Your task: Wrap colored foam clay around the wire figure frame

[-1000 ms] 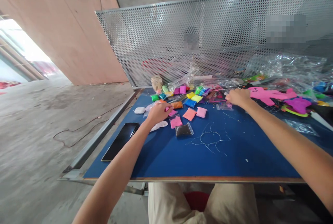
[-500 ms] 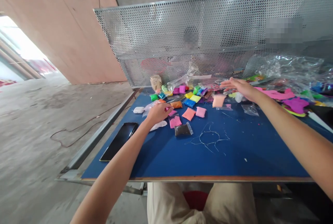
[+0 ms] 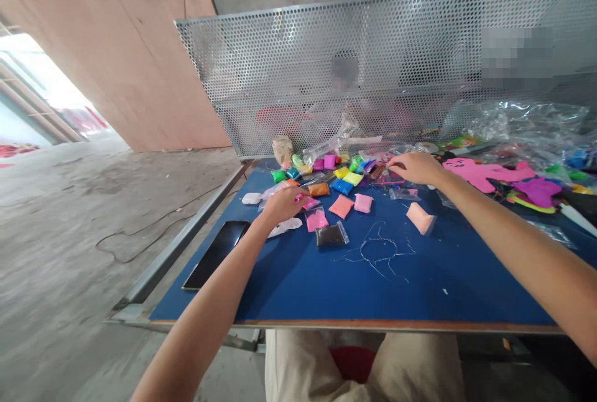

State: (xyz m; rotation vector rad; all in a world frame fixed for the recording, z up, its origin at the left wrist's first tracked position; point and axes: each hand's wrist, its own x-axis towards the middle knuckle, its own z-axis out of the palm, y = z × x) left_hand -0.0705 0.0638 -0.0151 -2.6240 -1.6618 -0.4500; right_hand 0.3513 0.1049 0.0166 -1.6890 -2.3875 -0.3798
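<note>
Fingers of the right hand (image 3: 416, 167): curled and pinched down among the packets at the far middle of the surface (image 3: 298, 277), on or at a dark reddish packet (image 3: 383, 172); whether it was truly gripped could not be told. Half a second before, these fingers were spread flat and reaching further back; a second before, the hand lay closed nearer the pink foam figure (image 3: 485, 172).

Fingers of the left hand (image 3: 284, 201): loosely bent, resting on a clear packet with pink filling (image 3: 308, 203), just above a white packet (image 3: 285, 226). Position matched both earlier pictures; hold uncertain.

Peach packet (image 3: 421, 218): lying tilted on the bare blue surface, apart from the heap and just below the right wrist. Half a second earlier it showed higher up, close under the right hand; a second earlier it was not to be seen. Judged: it was drawn out of the heap, dropped aside, and the hand went back for another.

Nearby, unchanged: two pink packets (image 3: 316, 219) (image 3: 362, 203), a salmon packet (image 3: 340, 206), a black packet (image 3: 330, 235), blue (image 3: 342, 186), yellow (image 3: 353, 177) and orange (image 3: 319, 189) packets, all in a loose cluster between the hands.

Further out: white scratch marks (image 3: 375, 249) on the blue; phone (image 3: 217, 254) near the left edge; small white case (image 3: 251, 198); purple foam shape (image 3: 538, 191); crumpled clear bags (image 3: 527, 122); perforated metal screen (image 3: 373, 66) behind.
</note>
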